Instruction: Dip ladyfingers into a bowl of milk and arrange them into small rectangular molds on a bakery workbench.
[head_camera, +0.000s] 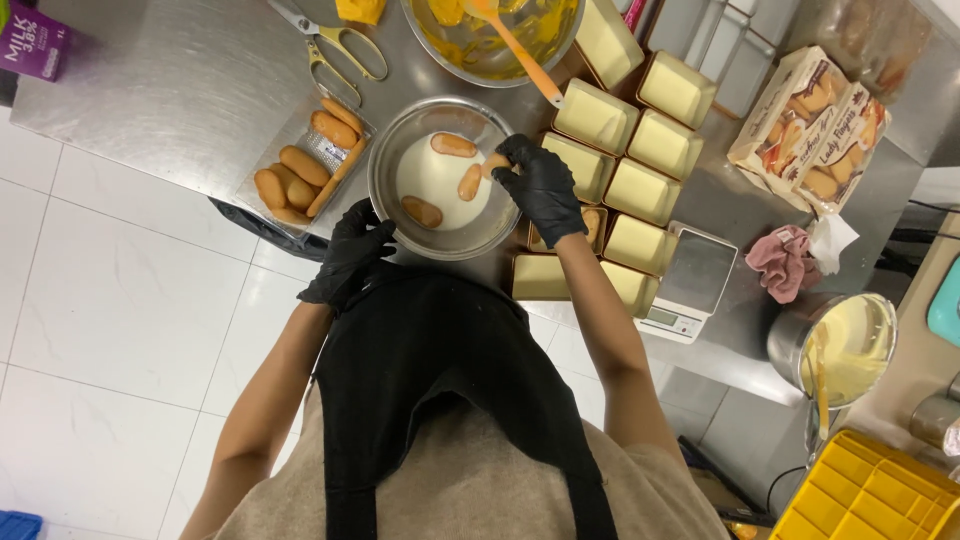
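A steel bowl (390, 205) of white liquid stands at the counter's front edge with three long finger biscuits (454, 146) lying in it. My right hand (543, 185), in a black glove, is over the bowl's right rim and pinches the end of another biscuit (493, 163). My left hand (349, 253), also gloved, rests against the bowl's lower left rim with its fingers curled. A clear tray of dry biscuits (305, 168) lies left of the bowl.
Several cream-filled rectangular tins (640, 190) stand right of the bowl, beside a small scale (690, 285). Behind are scissors (335, 48), a bowl of yellow batter with an orange spatula (515, 45), biscuit packets (815, 125), a pink cloth (783, 260), and a pot of yellow cream (845, 345).
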